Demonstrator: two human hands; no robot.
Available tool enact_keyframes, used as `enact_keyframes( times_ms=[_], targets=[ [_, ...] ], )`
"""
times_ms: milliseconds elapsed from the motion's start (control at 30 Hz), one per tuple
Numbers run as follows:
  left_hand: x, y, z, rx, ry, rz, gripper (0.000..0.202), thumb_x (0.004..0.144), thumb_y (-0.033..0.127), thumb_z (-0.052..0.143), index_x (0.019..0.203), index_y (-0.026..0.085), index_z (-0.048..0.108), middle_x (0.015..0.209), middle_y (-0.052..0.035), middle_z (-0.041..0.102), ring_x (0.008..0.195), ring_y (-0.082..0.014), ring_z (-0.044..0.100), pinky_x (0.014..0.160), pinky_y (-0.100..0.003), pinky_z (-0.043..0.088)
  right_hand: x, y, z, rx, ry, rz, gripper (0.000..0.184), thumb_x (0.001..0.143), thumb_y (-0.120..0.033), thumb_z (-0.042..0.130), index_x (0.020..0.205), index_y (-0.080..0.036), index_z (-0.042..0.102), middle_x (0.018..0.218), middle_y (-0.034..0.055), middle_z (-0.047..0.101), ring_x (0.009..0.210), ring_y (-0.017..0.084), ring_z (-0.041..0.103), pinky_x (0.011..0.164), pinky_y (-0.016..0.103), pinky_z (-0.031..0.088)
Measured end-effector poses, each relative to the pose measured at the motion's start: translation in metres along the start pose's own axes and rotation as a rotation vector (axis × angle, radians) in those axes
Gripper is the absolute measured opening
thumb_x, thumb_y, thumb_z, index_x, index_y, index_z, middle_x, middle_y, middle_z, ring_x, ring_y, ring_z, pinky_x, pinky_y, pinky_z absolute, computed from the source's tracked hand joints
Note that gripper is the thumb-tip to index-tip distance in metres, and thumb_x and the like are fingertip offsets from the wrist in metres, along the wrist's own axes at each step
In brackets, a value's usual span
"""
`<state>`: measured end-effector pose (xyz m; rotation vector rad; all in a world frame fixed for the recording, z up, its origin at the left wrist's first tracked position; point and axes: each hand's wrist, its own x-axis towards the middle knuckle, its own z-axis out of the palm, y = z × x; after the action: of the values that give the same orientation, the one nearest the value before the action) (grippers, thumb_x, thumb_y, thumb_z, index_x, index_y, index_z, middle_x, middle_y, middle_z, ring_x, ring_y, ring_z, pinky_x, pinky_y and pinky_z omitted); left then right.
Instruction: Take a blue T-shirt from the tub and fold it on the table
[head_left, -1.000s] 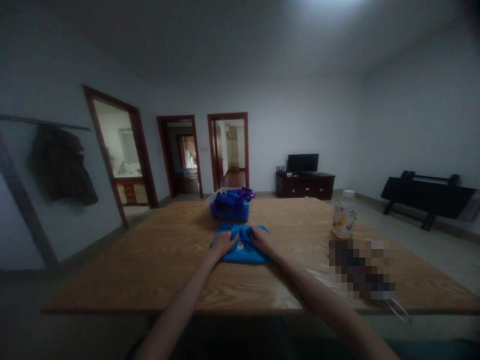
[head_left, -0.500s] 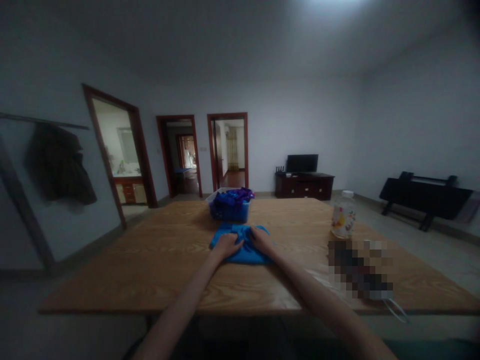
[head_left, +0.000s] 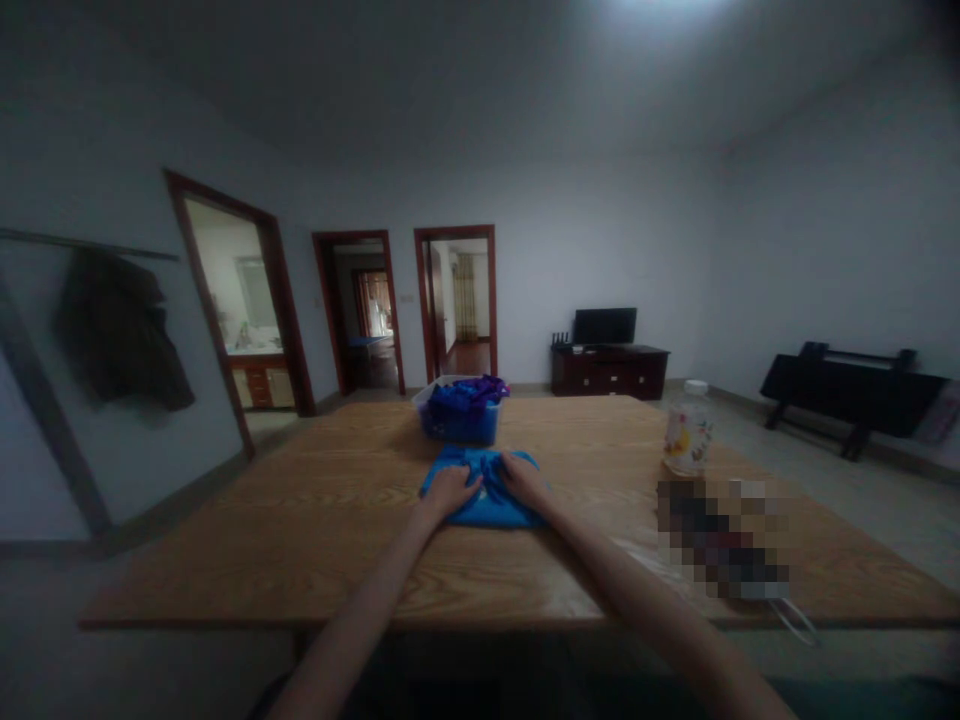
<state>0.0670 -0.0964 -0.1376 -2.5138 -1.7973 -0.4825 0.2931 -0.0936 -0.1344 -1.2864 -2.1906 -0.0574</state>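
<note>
A bright blue piece of cloth (head_left: 495, 513) lies on the wooden table in front of me, its middle wrinkled between my hands. My left hand (head_left: 450, 488) grips its left part, thumb pointing inward. On the right part, my right hand (head_left: 523, 478) has its fingers curled into the fabric. Some fingertips of both hands are hidden in the folds. Just beyond the cloth stands a clear plastic bin (head_left: 459, 425) heaped with blue and purple fabric (head_left: 472, 393).
The wooden table (head_left: 300, 520) bears a clear bottle with a white cap (head_left: 688, 430) at right. Nearer its right edge is a pixelated item (head_left: 720, 540) with a pale loop (head_left: 793, 620). Beyond are a TV cabinet (head_left: 609, 372), a folded black table (head_left: 851, 400) and doorways.
The cloth between my hands is more bunched and creased than before. My left fingers have shifted slightly; both hands stay in nearly the same place.
</note>
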Motion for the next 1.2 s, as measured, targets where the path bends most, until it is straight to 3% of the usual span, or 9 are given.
enact_keyframes(
  times_ms=[167, 267, 600, 733, 967, 1100, 1200],
  targets=[
    [-0.005, 0.024, 0.008, -0.033, -0.015, 0.146, 0.047, 0.11, 0.056, 0.054, 0.103, 0.018, 0.08, 0.113, -0.0193, 0.083, 0.11, -0.0338, 0.079, 0.093, -0.038, 0.052, 0.002, 0.013, 0.014, -0.034, -0.042, 0.018, 0.016, 0.105, -0.018, 0.059, 0.115, -0.018, 0.072, 0.115, 0.0134, 0.081, 0.1, 0.024, 0.073, 0.087, 0.03, 0.048],
    [-0.005, 0.028, 0.01, -0.022, -0.014, 0.18, 0.047, 0.11, 0.056, 0.053, 0.102, 0.018, 0.08, 0.112, -0.0193, 0.083, 0.108, -0.0341, 0.079, 0.091, -0.038, 0.053, 0.003, 0.017, 0.019, -0.033, -0.028, 0.001, 0.017, 0.107, -0.018, 0.058, 0.117, -0.017, 0.072, 0.117, 0.0152, 0.081, 0.103, 0.025, 0.074, 0.089, 0.031, 0.049],
    [0.004, -0.012, -0.007, 0.05, 0.022, -0.022, 0.052, 0.114, 0.057, 0.046, 0.107, 0.018, 0.08, 0.117, -0.0201, 0.084, 0.112, -0.0333, 0.08, 0.093, -0.036, 0.053, 0.003, 0.009, 0.011, -0.033, -0.022, 0.018, 0.012, 0.105, -0.019, 0.058, 0.105, -0.019, 0.07, 0.11, 0.011, 0.081, 0.094, 0.021, 0.072, 0.085, 0.028, 0.047],
    [0.004, -0.016, -0.012, 0.066, 0.007, -0.084, 0.053, 0.114, 0.058, 0.045, 0.11, 0.019, 0.08, 0.117, -0.0198, 0.084, 0.113, -0.0339, 0.08, 0.093, -0.037, 0.054, 0.003, 0.006, 0.009, -0.031, -0.004, 0.018, 0.01, 0.104, -0.019, 0.06, 0.104, -0.019, 0.07, 0.105, 0.0112, 0.081, 0.092, 0.022, 0.072, 0.084, 0.028, 0.046],
    [-0.002, 0.007, -0.003, 0.062, -0.007, 0.064, 0.051, 0.114, 0.055, 0.047, 0.109, 0.017, 0.079, 0.116, -0.0182, 0.084, 0.108, -0.0304, 0.08, 0.09, -0.035, 0.053, 0.002, 0.009, 0.01, -0.004, -0.002, -0.007, 0.012, 0.104, -0.02, 0.061, 0.11, -0.019, 0.071, 0.107, 0.0107, 0.081, 0.094, 0.022, 0.072, 0.086, 0.028, 0.048],
    [-0.006, 0.023, 0.004, 0.039, -0.008, 0.189, 0.051, 0.114, 0.055, 0.048, 0.102, 0.016, 0.08, 0.111, -0.0166, 0.084, 0.105, -0.0293, 0.08, 0.088, -0.034, 0.052, 0.003, 0.02, 0.022, -0.005, -0.005, -0.006, 0.016, 0.104, -0.016, 0.062, 0.116, -0.017, 0.072, 0.115, 0.0141, 0.081, 0.101, 0.024, 0.073, 0.089, 0.029, 0.048],
    [-0.007, 0.028, 0.006, 0.058, -0.022, 0.202, 0.05, 0.113, 0.056, 0.051, 0.102, 0.017, 0.08, 0.111, -0.0169, 0.084, 0.106, -0.0302, 0.08, 0.087, -0.034, 0.052, 0.005, 0.03, 0.034, -0.029, -0.022, -0.003, 0.016, 0.109, -0.019, 0.058, 0.118, -0.016, 0.071, 0.119, 0.0148, 0.08, 0.104, 0.024, 0.073, 0.09, 0.03, 0.048]
  ],
)
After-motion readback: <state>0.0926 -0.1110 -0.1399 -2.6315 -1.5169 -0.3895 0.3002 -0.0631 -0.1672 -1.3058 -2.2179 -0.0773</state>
